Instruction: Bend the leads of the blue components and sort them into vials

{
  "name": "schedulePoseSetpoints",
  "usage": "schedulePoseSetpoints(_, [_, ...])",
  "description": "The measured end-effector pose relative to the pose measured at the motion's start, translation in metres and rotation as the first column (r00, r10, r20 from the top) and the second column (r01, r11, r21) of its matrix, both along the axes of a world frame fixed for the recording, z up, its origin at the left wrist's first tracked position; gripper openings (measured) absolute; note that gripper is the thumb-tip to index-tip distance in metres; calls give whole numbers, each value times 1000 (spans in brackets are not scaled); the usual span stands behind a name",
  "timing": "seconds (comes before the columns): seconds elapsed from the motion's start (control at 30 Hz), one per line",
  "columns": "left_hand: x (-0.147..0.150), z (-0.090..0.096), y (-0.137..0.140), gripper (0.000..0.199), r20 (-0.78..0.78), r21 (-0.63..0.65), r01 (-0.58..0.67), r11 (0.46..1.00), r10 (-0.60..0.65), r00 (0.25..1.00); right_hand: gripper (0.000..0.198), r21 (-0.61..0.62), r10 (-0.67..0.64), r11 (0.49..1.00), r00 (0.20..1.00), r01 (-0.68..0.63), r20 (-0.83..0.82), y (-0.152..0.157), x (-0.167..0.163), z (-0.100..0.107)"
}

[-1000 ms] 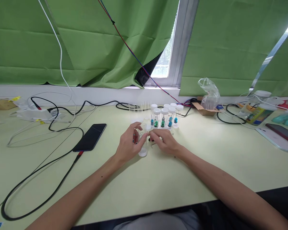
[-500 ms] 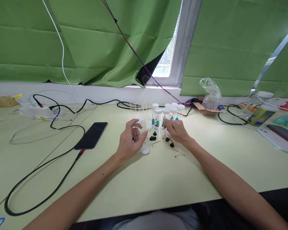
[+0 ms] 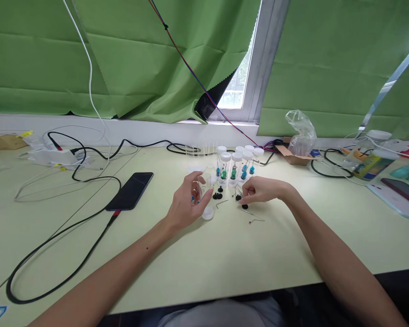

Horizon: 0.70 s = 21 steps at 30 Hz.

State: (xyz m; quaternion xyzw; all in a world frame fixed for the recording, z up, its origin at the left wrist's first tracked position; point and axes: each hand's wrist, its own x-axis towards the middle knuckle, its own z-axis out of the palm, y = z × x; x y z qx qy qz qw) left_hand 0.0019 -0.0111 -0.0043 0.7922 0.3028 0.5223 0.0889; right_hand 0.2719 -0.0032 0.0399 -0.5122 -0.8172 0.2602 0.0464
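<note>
My left hand (image 3: 187,202) curls round a clear tube (image 3: 206,179), with a white cap (image 3: 207,213) below the thumb. Bits of blue show between those fingers. My right hand (image 3: 261,190) is closed, its fingertips down by a black knob-like piece (image 3: 245,206); what they pinch, if anything, is hidden. Behind the hands stand several white-capped clear tubes (image 3: 226,157) holding blue and green pieces on thin rods. Between the hands lie more small black pieces (image 3: 219,196) and a small bent hex key (image 3: 221,203). A thin bent wire (image 3: 256,220) lies nearer me.
A black phone (image 3: 130,191) with a cable (image 3: 92,249) lies to the left. Several clear tubes without visible contents (image 3: 199,156) stand at the back. An open cardboard box (image 3: 296,158) with a plastic bag (image 3: 301,131) is at back right. Another phone (image 3: 404,190) lies far right.
My right hand has moved down and toward me from the capped tubes to the small black pieces. My left hand stays almost where it was.
</note>
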Motion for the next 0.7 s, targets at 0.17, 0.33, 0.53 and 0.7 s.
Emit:
schedulePoseSetpoints(0.17, [-1, -2, 2, 48, -37, 37, 6, 999, -4, 999, 37, -302, -28, 952, 996, 52, 82, -2, 9, 6])
schedulePoseSetpoints(0.33, [-1, -2, 2, 45, -66, 41, -10, 999, 12, 998, 32, -447, 26, 894, 993, 29, 115, 5, 9, 1])
schedulePoseSetpoints(0.53, [-1, 0, 2, 45, -59, 46, 4, 999, -2, 998, 37, -450, 39, 893, 994, 11, 103, 8, 7, -6])
schedulePoseSetpoints(0.7, [-2, 5, 2, 42, 20, -15, -5, 1000, 5, 1000, 40, -387, -5, 920, 991, 57, 132, 9, 3, -9])
